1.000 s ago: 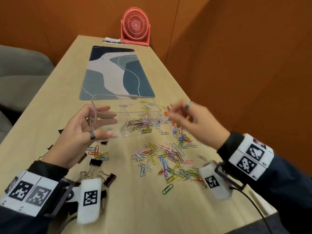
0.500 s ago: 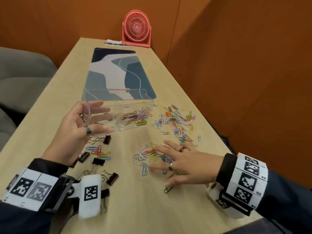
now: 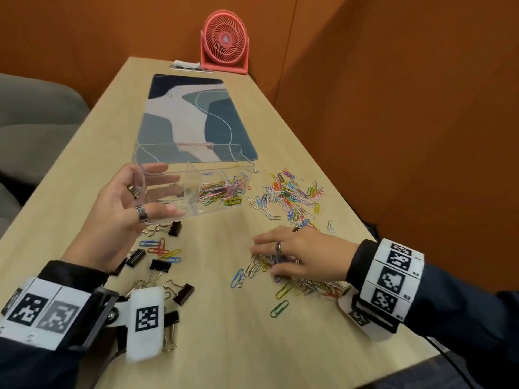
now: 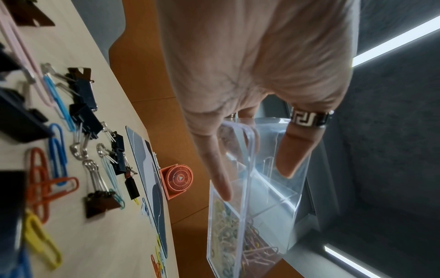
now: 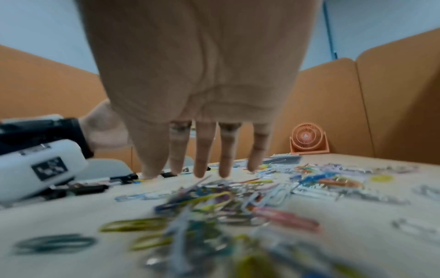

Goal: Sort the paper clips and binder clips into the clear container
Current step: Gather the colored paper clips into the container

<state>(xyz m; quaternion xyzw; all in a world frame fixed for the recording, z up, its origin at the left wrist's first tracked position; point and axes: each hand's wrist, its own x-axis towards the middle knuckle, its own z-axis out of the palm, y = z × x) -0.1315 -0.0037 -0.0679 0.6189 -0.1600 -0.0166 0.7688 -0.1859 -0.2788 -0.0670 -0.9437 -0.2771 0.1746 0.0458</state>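
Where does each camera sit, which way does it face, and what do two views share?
Head: above, looking down the table; both hands and sleeves show.
Left wrist: along the left hand gripping the container.
Right wrist: along the right hand, fingers spread over paper clips.
All three share the fan.

A coral desk fan (image 3: 224, 42) stood upright at the far end of the wooden table (image 3: 230, 343), against the orange wall (image 3: 393, 94); a blue-and-grey patterned mat (image 3: 185, 119) lay flat before it; a grey seat (image 3: 33, 119) sat at the left.
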